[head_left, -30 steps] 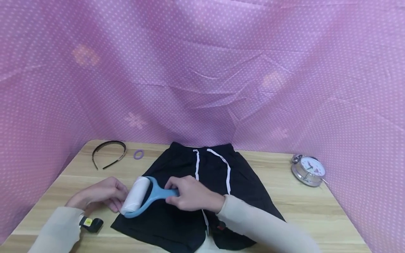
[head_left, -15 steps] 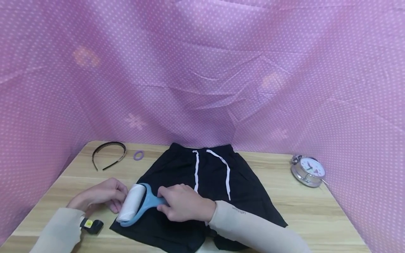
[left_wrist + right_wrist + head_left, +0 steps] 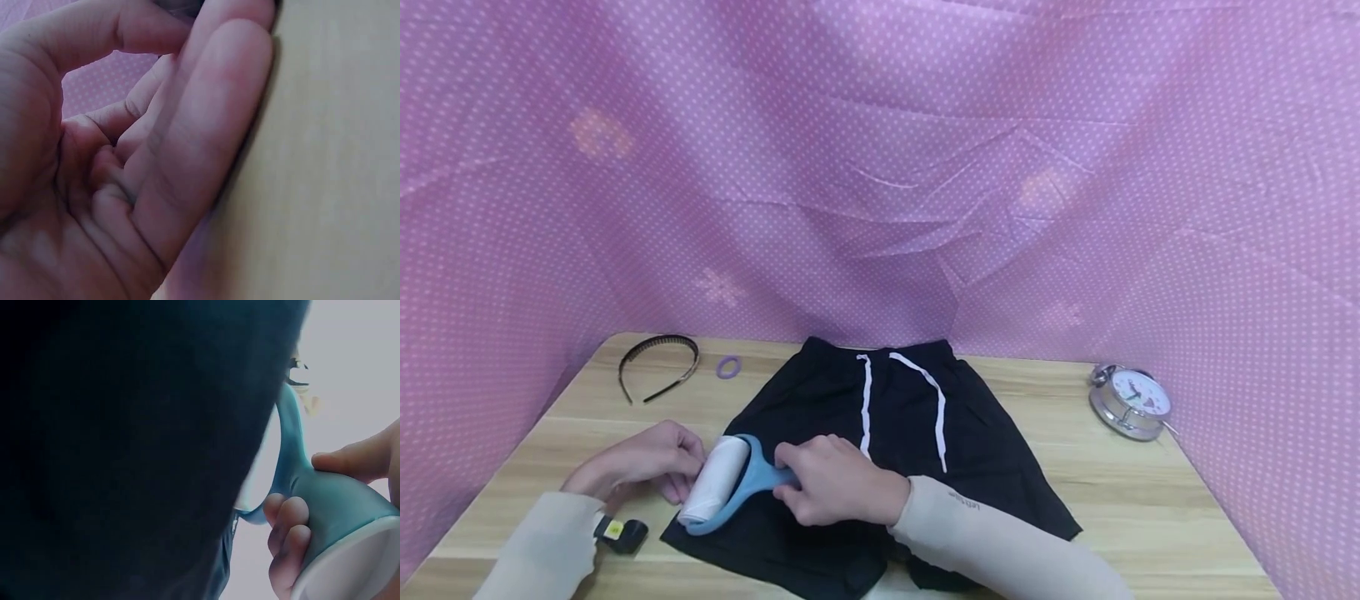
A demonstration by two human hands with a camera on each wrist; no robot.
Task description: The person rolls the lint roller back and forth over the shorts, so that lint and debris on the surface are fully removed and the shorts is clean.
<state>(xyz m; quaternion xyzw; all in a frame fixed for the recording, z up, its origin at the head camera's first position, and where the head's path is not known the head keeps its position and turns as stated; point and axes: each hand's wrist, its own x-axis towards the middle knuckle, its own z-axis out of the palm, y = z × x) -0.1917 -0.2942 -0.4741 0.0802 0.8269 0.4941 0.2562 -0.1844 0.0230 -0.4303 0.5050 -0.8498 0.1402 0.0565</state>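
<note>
Black shorts (image 3: 820, 400) with white drawstrings lie spread on the wooden table. My right hand (image 3: 838, 483) grips the blue handle of a lint roller (image 3: 715, 482), whose white roll sits on the left leg of the shorts near its outer edge. The right wrist view shows fingers and thumb wrapped round the handle (image 3: 337, 500), with dark cloth filling the left side. My left hand (image 3: 658, 458) is just left of the roll and pinches the edge of that leg. In the left wrist view, a little dark cloth (image 3: 182, 7) shows by the thumb, and the fingertips are partly hidden.
A black headband (image 3: 658, 340) and a purple hair tie (image 3: 728, 367) lie at the back left of the table (image 3: 1157, 508). A silver alarm clock (image 3: 1131, 404) rests at the right. Pink dotted cloth (image 3: 880, 183) hangs behind and at both sides.
My right hand has moved the lint roller a little left and toward me along the shorts leg, then nearly stopped. The left hand stays in place.
</note>
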